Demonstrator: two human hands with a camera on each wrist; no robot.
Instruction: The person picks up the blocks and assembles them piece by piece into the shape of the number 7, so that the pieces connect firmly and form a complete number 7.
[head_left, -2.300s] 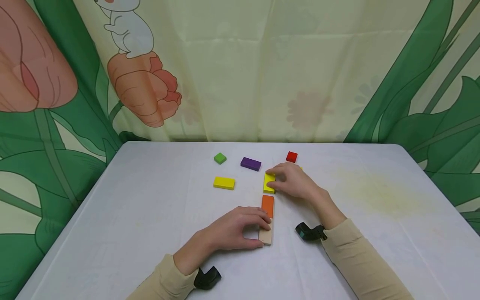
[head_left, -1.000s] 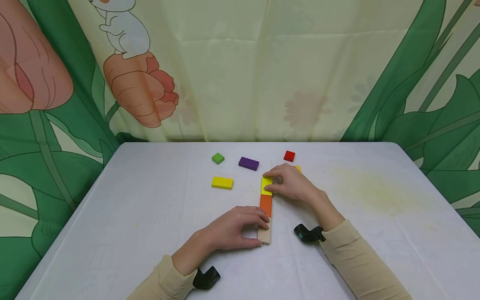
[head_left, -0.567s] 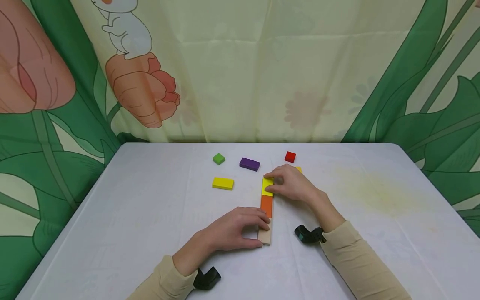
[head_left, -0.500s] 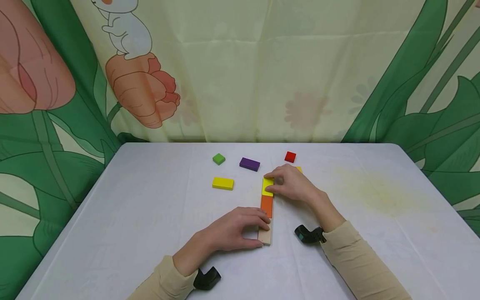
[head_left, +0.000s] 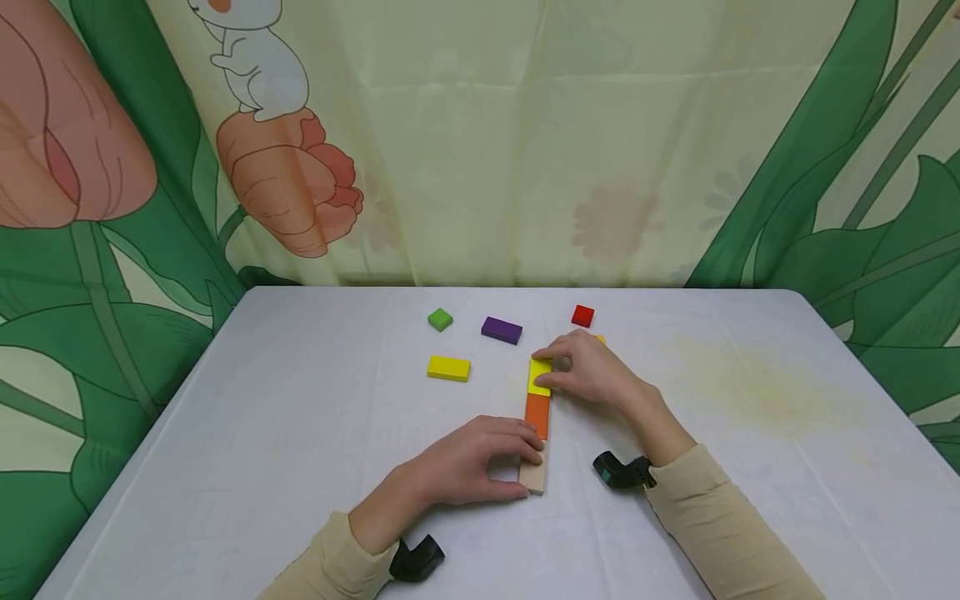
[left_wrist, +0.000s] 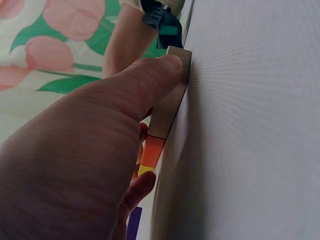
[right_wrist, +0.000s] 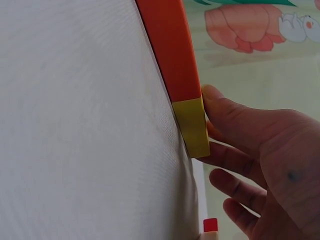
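On the white table, a plain wooden block, an orange block and a yellow block lie end to end in a straight row. My left hand holds the plain block, its thumb at the near end and its fingertips near the joint with the orange one. At the row's far end, my right hand pinches the yellow block by its ends between thumb and finger. In the right wrist view, the yellow block meets the orange block with no visible gap.
A second yellow block lies left of the row. Farther back are a green block, a purple block and a red block. Another yellow piece is mostly hidden behind my right hand. A printed curtain hangs behind the table.
The right hand has drawn the yellow block toward me, closing the small gap to the orange block. The left hand stays on the plain block. Over the last half second, only the head view shifts slightly.
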